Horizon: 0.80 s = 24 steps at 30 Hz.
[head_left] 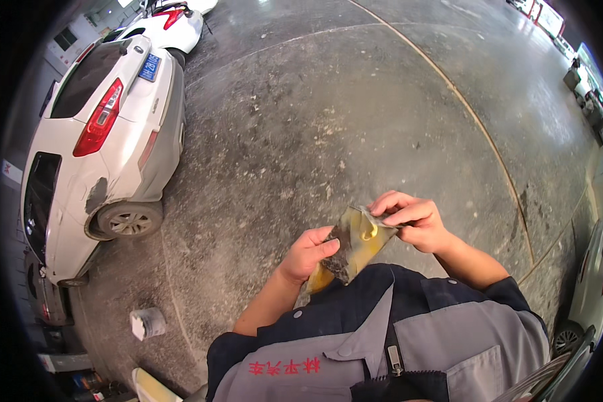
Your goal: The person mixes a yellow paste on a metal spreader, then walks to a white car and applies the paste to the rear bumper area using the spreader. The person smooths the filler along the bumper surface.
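Observation:
A crumpled see-through plastic bag (357, 248) is held up in front of my torso, with something yellow and dark, grainy-looking contents showing through it; I cannot make out what they are. My left hand (308, 254) is closed on the bag's left side, thumb over the front. My right hand (415, 218) pinches the bag's upper right corner between thumb and fingers. A small curved yellow shape shows near that corner.
White cars (120, 134) with red tail lights stand along the left, one with a dark scuff above the rear wheel. A bucket (149, 323) sits on the concrete floor (268, 147) at lower left. Another pale car (586, 281) is at the far right, near equipment and lit signs.

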Motion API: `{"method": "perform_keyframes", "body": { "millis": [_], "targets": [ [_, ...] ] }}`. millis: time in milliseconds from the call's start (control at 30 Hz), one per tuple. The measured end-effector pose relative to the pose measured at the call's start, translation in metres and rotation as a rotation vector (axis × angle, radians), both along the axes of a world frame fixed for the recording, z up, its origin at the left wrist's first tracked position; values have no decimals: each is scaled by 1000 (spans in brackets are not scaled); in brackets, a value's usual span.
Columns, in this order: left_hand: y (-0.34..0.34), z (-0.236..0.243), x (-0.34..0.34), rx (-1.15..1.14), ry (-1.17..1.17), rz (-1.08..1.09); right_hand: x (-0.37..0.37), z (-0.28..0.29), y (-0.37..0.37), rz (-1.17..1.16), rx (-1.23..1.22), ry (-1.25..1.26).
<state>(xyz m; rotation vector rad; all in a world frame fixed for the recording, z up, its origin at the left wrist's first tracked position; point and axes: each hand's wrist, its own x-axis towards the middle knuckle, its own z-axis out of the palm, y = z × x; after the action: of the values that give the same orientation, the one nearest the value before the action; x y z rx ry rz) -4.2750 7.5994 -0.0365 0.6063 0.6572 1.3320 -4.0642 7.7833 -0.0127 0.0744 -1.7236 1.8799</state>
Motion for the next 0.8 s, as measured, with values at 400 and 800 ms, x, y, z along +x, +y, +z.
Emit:
{"method": "perform_keyframes", "body": {
  "millis": [400, 800],
  "targets": [
    [236, 30, -171, 167, 1082, 377, -173, 6, 183, -665, 1299, -173],
    [465, -10, -315, -26, 41, 121, -328, -7, 470, 84, 87, 180]
  ]
}}
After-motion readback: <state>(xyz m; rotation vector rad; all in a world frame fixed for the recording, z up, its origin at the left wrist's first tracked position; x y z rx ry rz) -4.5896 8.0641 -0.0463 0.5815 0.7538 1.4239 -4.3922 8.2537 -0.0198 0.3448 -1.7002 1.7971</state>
